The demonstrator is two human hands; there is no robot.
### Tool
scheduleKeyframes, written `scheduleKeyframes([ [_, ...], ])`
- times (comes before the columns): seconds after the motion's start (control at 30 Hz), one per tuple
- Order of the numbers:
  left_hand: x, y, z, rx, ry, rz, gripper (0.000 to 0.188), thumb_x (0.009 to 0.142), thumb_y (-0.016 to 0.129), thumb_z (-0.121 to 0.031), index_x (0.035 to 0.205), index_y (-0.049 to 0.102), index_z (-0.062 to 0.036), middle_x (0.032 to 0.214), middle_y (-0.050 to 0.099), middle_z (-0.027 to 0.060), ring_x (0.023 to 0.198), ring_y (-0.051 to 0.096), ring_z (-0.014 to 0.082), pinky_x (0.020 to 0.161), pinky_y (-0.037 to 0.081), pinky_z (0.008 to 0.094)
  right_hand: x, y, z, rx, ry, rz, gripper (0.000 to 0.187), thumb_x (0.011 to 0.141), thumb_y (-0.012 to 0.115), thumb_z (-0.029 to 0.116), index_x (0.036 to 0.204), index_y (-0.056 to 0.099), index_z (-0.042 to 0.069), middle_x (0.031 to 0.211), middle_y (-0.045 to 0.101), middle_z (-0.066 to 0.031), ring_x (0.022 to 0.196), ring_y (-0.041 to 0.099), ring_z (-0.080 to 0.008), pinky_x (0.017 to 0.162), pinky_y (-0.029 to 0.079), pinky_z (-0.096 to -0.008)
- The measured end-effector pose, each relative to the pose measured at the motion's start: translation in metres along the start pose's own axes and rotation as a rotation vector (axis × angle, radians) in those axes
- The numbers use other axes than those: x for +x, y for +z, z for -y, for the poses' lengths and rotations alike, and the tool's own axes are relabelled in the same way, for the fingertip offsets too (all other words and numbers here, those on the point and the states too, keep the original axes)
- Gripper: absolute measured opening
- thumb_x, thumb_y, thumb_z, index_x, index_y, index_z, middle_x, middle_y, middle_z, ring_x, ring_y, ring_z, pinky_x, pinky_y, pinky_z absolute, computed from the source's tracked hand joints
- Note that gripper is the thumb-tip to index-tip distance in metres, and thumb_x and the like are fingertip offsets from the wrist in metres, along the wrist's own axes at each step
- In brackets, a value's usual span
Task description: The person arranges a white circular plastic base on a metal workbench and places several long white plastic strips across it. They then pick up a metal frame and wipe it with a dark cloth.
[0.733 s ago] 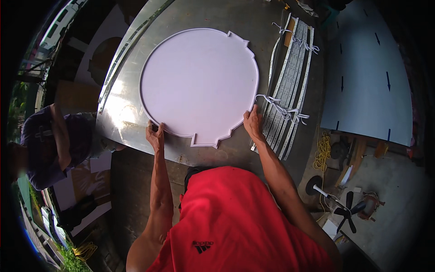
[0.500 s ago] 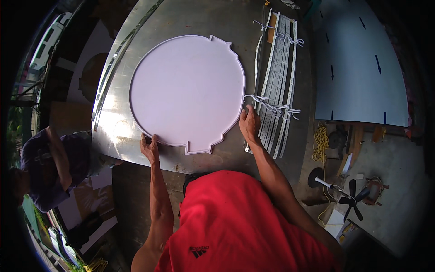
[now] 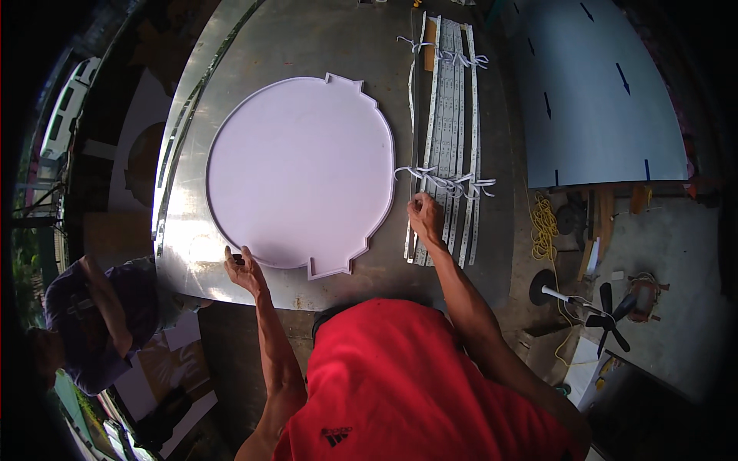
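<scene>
A round, pale lilac panel (image 3: 300,173) with a raised rim and stepped tabs at top and bottom right lies on the metal table (image 3: 338,38). At its lower-left rim is my left hand (image 3: 246,273), thumb and forefinger apart with a dark gap between them. Right of the panel lie several long white light strips (image 3: 446,115) dotted along their length, with white wires (image 3: 453,183) tied round them. My right hand (image 3: 427,221) rests over a thin dark strip (image 3: 416,131) at their left side, fingers curled; what they grip, if anything, is hidden.
A bluish sheet with dark arrow marks (image 3: 600,100) stands on the right. Below it are a coiled yellow cord (image 3: 543,230) and a black fan (image 3: 607,315). Another person (image 3: 100,315) is at the left, beyond the table's edge. Shiny metal trim (image 3: 192,100) runs along the table's left side.
My left hand has loosened from the panel's rim, its fingers now parted. My right hand's fingers have curled in over the strip. The whole view has shifted a little.
</scene>
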State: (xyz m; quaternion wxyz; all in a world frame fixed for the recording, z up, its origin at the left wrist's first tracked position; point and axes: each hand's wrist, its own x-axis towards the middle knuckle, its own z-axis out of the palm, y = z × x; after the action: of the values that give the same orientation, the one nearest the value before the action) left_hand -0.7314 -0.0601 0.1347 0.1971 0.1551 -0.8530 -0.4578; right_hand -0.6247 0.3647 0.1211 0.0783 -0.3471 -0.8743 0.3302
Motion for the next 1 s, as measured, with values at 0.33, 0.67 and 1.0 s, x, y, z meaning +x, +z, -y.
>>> scheduleKeyframes([
  [0.33, -0.061, 0.136, -0.171, -0.293, 0.092, 1.015, 0.044, 0.089, 0.067, -0.016, 0.126, 0.058, 0.0041, 0.103, 0.067, 0.0179, 0.089, 0.069, 0.0246, 0.076, 0.055, 0.0326, -0.018, -0.012, 0.006, 0.315, -0.156, 0.08, 0.03, 0.086, 0.068, 0.022, 0.097, 0.053, -0.001, 0.076, 0.062, -0.0144, 0.065, 0.063, -0.0284, 0.06, 0.051, -0.0407],
  [0.67, -0.117, 0.27, -0.222, -0.122, 0.341, 1.16, 0.069, 0.077, 0.076, -0.024, 0.132, 0.047, 0.0064, 0.109, 0.066, 0.0241, 0.092, 0.069, 0.0283, 0.077, 0.055, 0.0359, -0.048, -0.033, 0.01, 0.738, 0.173, 0.349, 0.034, 0.084, 0.072, 0.021, 0.101, 0.053, 0.0, 0.075, 0.056, -0.0047, 0.059, 0.054, -0.0107, 0.048, 0.047, -0.0281],
  [1.0, -0.124, 0.29, -0.228, -0.131, 0.157, 1.089, 0.043, 0.076, 0.07, -0.019, 0.114, 0.067, 0.0006, 0.096, 0.07, 0.0208, 0.081, 0.07, 0.0285, 0.072, 0.056, 0.0353, -0.048, -0.032, 0.005, 0.707, 0.016, 0.3, 0.03, 0.088, 0.071, 0.021, 0.1, 0.053, 0.001, 0.068, 0.056, -0.0051, 0.055, 0.054, -0.0126, 0.049, 0.044, -0.0291],
])
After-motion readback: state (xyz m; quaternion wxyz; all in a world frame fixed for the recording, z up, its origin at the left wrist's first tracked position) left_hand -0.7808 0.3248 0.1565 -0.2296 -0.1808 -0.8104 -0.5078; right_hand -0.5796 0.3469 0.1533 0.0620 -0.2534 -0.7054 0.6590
